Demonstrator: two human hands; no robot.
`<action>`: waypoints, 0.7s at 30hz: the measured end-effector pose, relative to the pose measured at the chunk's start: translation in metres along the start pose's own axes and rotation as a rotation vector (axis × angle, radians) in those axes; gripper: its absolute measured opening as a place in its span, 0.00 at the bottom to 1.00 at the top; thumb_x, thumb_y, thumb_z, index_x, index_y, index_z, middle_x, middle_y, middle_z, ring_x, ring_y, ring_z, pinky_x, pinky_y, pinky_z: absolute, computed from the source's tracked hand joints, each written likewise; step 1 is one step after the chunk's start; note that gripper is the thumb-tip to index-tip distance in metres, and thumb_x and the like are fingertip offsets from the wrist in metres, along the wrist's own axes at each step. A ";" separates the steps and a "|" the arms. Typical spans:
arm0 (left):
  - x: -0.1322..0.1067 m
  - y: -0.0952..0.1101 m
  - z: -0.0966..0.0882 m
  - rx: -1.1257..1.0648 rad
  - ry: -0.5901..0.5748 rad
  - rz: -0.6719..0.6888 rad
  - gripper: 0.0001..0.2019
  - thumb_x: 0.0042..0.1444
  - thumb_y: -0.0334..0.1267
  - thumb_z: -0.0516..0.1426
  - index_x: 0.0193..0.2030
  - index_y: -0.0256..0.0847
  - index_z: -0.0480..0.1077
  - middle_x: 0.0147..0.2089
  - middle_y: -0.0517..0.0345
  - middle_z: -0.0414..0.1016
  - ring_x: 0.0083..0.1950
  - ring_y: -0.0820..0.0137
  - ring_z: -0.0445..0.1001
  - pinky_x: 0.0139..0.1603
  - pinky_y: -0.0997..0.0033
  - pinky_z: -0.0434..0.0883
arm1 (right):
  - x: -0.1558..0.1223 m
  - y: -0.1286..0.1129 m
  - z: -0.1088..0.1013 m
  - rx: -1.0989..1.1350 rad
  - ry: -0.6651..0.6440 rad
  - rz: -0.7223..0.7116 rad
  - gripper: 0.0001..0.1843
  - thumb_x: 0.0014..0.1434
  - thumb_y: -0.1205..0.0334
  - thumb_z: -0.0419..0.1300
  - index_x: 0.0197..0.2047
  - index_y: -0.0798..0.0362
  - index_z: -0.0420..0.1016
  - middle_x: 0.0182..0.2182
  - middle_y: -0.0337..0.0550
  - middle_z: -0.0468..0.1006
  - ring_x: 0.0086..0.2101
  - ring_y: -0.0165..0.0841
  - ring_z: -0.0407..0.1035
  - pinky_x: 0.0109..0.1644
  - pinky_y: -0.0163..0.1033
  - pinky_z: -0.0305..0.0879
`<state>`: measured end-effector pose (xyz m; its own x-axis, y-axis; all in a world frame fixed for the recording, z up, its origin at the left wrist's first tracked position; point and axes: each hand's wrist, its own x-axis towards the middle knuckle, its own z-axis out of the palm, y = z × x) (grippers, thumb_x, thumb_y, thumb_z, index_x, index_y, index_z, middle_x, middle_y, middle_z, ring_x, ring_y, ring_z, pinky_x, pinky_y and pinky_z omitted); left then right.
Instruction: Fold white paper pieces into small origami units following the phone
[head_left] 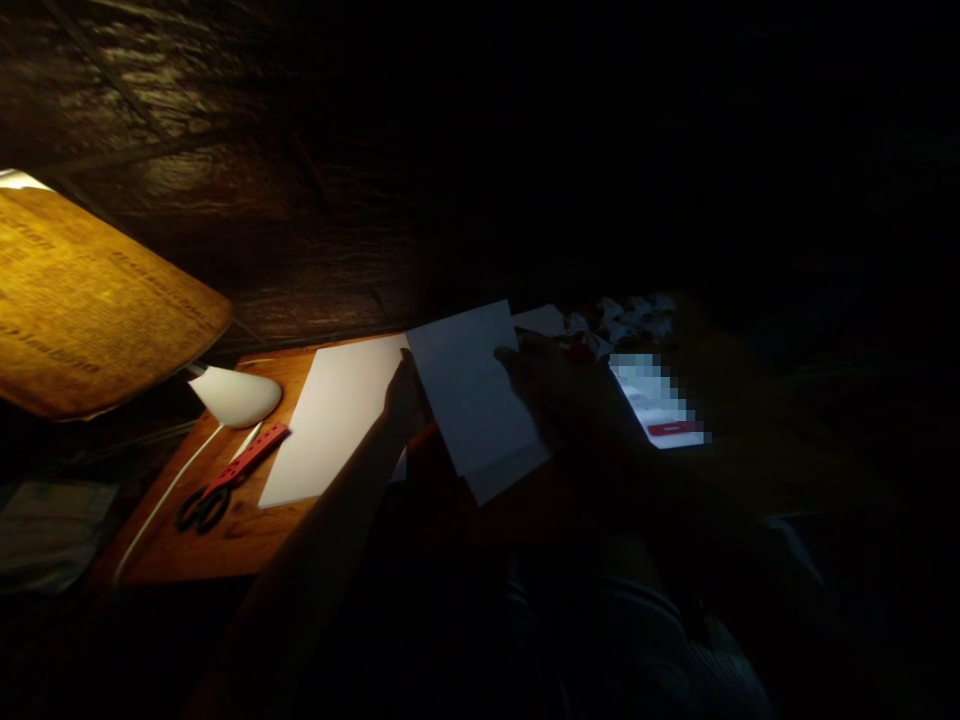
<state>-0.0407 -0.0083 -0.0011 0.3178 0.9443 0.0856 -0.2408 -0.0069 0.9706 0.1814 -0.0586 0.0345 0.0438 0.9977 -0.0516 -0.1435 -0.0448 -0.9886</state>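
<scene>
Two white sheets of paper, one slightly offset below the other, are held tilted above the table. My right hand grips their right edge, its thumb on the front. At their left edge is my left hand, thumb up; its other fingers are hidden behind the paper or in shadow. Under and beside my left arm, a larger stack of white paper lies flat in the lamplight. Left of that stack rest scissors with black handles, a red strip with holes lying along them.
A lamp with a yellow printed shade and white base stands left, its white cord running down the wooden table. A lit phone lies right. Crumpled paper scraps lie at the back. Deep shadow covers the right side.
</scene>
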 end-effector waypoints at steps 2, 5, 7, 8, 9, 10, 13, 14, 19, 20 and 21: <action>0.001 -0.001 0.000 -0.030 -0.007 -0.053 0.37 0.57 0.74 0.56 0.54 0.42 0.74 0.48 0.42 0.83 0.66 0.38 0.75 0.57 0.37 0.78 | 0.001 0.001 0.001 -0.015 0.019 0.005 0.10 0.56 0.56 0.69 0.30 0.50 0.73 0.25 0.37 0.74 0.26 0.30 0.66 0.30 0.37 0.62; 0.005 -0.007 0.000 -0.049 0.018 -0.107 0.33 0.52 0.66 0.66 0.54 0.42 0.72 0.49 0.42 0.83 0.65 0.37 0.75 0.57 0.36 0.78 | 0.002 0.003 0.001 -0.033 0.025 0.002 0.10 0.56 0.55 0.69 0.33 0.51 0.74 0.29 0.39 0.78 0.28 0.32 0.69 0.32 0.38 0.64; 0.007 -0.011 -0.001 -0.041 0.039 -0.106 0.33 0.47 0.57 0.72 0.55 0.43 0.71 0.50 0.43 0.83 0.63 0.37 0.77 0.58 0.35 0.78 | 0.002 0.002 0.000 -0.021 0.016 0.006 0.11 0.56 0.54 0.68 0.34 0.50 0.74 0.31 0.41 0.80 0.29 0.33 0.71 0.33 0.38 0.66; 0.007 -0.013 -0.002 -0.034 0.042 -0.104 0.34 0.46 0.54 0.73 0.56 0.44 0.71 0.51 0.43 0.83 0.62 0.38 0.77 0.59 0.35 0.77 | 0.001 0.001 0.000 -0.005 0.001 0.009 0.10 0.56 0.54 0.68 0.34 0.50 0.74 0.31 0.41 0.80 0.30 0.33 0.72 0.33 0.38 0.67; 0.008 -0.014 -0.002 -0.027 0.040 -0.105 0.34 0.46 0.53 0.73 0.57 0.44 0.70 0.51 0.43 0.83 0.62 0.38 0.78 0.59 0.35 0.77 | 0.001 0.000 0.000 0.019 -0.016 0.011 0.10 0.56 0.53 0.68 0.35 0.50 0.75 0.32 0.41 0.80 0.31 0.34 0.72 0.34 0.39 0.67; 0.008 -0.015 -0.003 -0.021 0.040 -0.109 0.34 0.47 0.53 0.73 0.58 0.44 0.70 0.52 0.43 0.83 0.62 0.39 0.78 0.59 0.35 0.77 | 0.001 -0.001 -0.001 0.043 -0.036 0.013 0.11 0.56 0.53 0.68 0.35 0.49 0.75 0.32 0.41 0.80 0.31 0.35 0.73 0.34 0.39 0.68; 0.009 -0.015 -0.004 -0.028 0.056 -0.124 0.33 0.50 0.55 0.71 0.59 0.43 0.69 0.52 0.42 0.83 0.61 0.41 0.79 0.61 0.35 0.76 | 0.002 -0.002 -0.002 0.069 -0.047 0.017 0.10 0.57 0.53 0.67 0.33 0.49 0.75 0.30 0.40 0.79 0.30 0.34 0.71 0.34 0.39 0.67; 0.009 -0.015 -0.005 -0.041 0.063 -0.131 0.32 0.51 0.54 0.71 0.59 0.43 0.70 0.51 0.42 0.83 0.61 0.41 0.79 0.61 0.35 0.76 | 0.003 -0.001 -0.002 0.067 -0.034 0.017 0.09 0.57 0.54 0.68 0.33 0.49 0.74 0.29 0.39 0.78 0.30 0.33 0.70 0.33 0.38 0.66; 0.009 -0.011 -0.004 -0.174 0.030 -0.179 0.26 0.55 0.49 0.69 0.55 0.40 0.71 0.51 0.42 0.83 0.62 0.41 0.78 0.65 0.37 0.74 | 0.010 0.006 -0.003 -0.107 -0.042 -0.057 0.07 0.59 0.57 0.65 0.39 0.50 0.78 0.31 0.40 0.80 0.32 0.34 0.72 0.37 0.39 0.68; 0.009 -0.009 -0.003 -0.211 0.022 -0.197 0.24 0.55 0.48 0.68 0.55 0.39 0.72 0.51 0.42 0.83 0.63 0.41 0.78 0.66 0.38 0.74 | 0.012 0.008 -0.003 -0.171 -0.041 -0.087 0.06 0.59 0.58 0.64 0.38 0.51 0.77 0.31 0.40 0.80 0.33 0.35 0.72 0.38 0.39 0.68; 0.008 -0.007 -0.002 -0.249 0.022 -0.218 0.23 0.56 0.47 0.68 0.54 0.38 0.72 0.50 0.42 0.84 0.63 0.42 0.78 0.66 0.38 0.73 | 0.014 0.010 -0.003 -0.234 -0.029 -0.121 0.06 0.59 0.59 0.63 0.36 0.51 0.77 0.31 0.41 0.80 0.34 0.35 0.73 0.38 0.39 0.68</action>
<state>-0.0384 0.0001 -0.0082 0.3677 0.9214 -0.1255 -0.3872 0.2744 0.8802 0.1833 -0.0456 0.0240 0.0178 0.9974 0.0694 0.0939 0.0674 -0.9933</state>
